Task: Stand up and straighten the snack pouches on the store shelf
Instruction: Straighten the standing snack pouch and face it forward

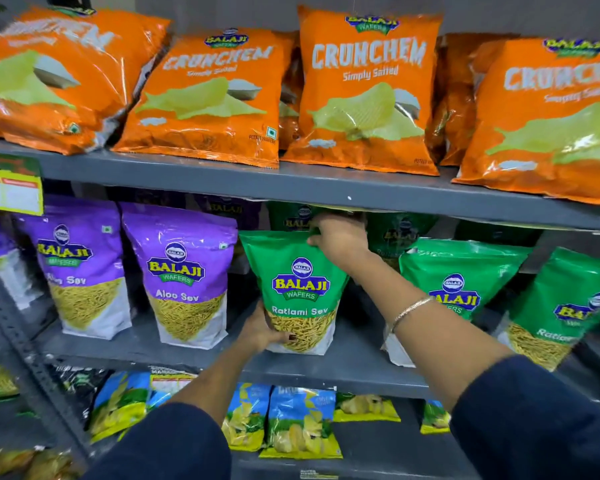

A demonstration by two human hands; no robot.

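Middle shelf (343, 367) of a grey metal store rack, seen from the person's head. A green Ratlami Sev pouch (300, 292) stands upright near the shelf's front edge, roughly at mid-width. The left hand (262, 329) grips its lower left corner, thumb across the clear window and fingers hidden behind the pouch. The right hand (338, 242) pinches the pouch's top right corner, fingers closed over the sealed edge, with the knuckles just beneath the underside of the upper shelf (326, 188). A thin bracelet (409, 311) circles the right wrist; both forearms emerge from dark sleeves.

To the left stand two purple Aloo Sev pouches (184, 275), upright, with a bare strip of shelf between the nearer one and the held pouch. To the right, the next green pouch (459, 275) leans slightly and is partly covered by the right forearm; an open gap of shelf separates it from the held pouch. Further green pouches (399, 233) stand behind, in shadow.

Orange Crunchem bags (364, 88) lean on the upper shelf, their bottom seams overhanging its front lip. Blue and yellow packets (300, 424) lie on the lower shelf. A price label (11, 188) hangs at the upper shelf's left end.
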